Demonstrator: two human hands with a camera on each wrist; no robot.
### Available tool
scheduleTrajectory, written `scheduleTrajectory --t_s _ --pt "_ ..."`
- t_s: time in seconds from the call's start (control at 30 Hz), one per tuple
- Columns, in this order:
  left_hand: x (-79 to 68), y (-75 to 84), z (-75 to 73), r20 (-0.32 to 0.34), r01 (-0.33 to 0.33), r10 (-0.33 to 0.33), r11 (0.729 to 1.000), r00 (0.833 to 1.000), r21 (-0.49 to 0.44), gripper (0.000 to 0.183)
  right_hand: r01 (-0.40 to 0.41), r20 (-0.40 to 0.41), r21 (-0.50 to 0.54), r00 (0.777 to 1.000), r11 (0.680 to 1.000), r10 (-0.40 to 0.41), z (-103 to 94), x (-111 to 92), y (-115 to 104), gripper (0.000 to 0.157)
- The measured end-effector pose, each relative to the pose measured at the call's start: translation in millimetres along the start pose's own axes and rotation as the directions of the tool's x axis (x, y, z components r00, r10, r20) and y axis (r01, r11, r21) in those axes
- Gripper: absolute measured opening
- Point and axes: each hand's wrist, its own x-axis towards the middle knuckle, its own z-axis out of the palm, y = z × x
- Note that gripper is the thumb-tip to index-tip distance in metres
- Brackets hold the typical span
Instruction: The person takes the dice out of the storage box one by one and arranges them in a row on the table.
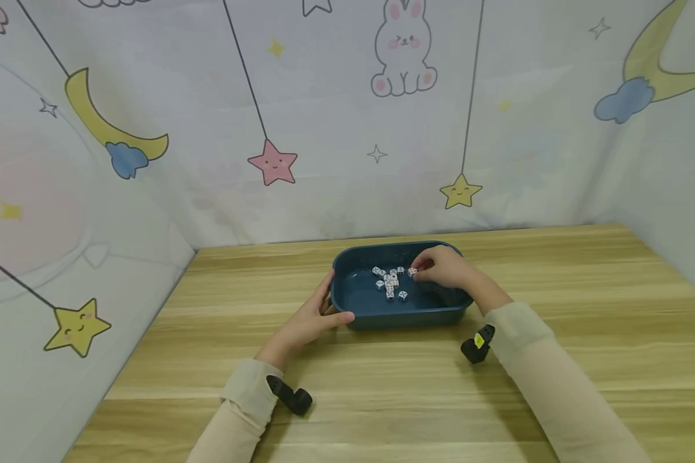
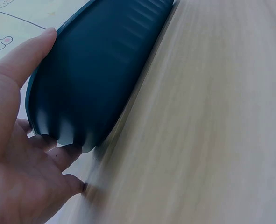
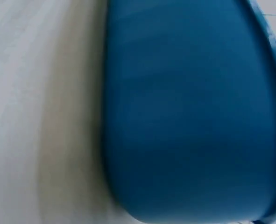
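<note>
A dark blue rectangular basin [image 1: 408, 319] with rounded corners stands on the table, and several white dice [image 1: 390, 283] lie clustered on its floor. My left hand [image 1: 307, 321] holds the basin's left end, the thumb at the front rim and the fingers round the side; the left wrist view shows these fingers [image 2: 65, 154] against the wall. Reaching over the right end, my right hand [image 1: 443, 267] pinches a die [image 1: 413, 272] with thumb and fingertips, just right of the cluster. In the right wrist view the basin's outer wall [image 3: 189, 112] hides nearly all of that hand.
The wood-grain table [image 1: 382, 399] extends around the basin. Behind it hangs a pale cloth [image 1: 336, 116] printed with stars, moons and a rabbit. A small black camera is strapped at each sleeve cuff, the left one [image 1: 289, 395] and the right one [image 1: 477, 345].
</note>
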Motion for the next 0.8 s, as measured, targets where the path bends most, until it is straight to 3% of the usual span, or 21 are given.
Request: scheduleTrajectory --t_s 0.23,0.6,0.8 --pt "1.2 -1.5 -0.7 0.006 -0.006 0.006 1.0 1.0 0.007 0.101 -0.008 -0.039 0.091 0.999 0.996 0.012 -24.1 -10 1 0.024" --pt "0.8 -0.5 -1.7 0.01 -0.01 0.01 1.0 1.0 0.006 0.102 0.002 -0.11 0.047 0.994 0.999 0.003 -59.2 -37 21 0.024" --pt "1.1 -0.9 -1.0 0.013 -0.011 0.011 1.0 1.0 0.006 0.102 -0.049 -0.109 0.048 0.993 0.998 0.054 -66.8 -49 44 0.027"
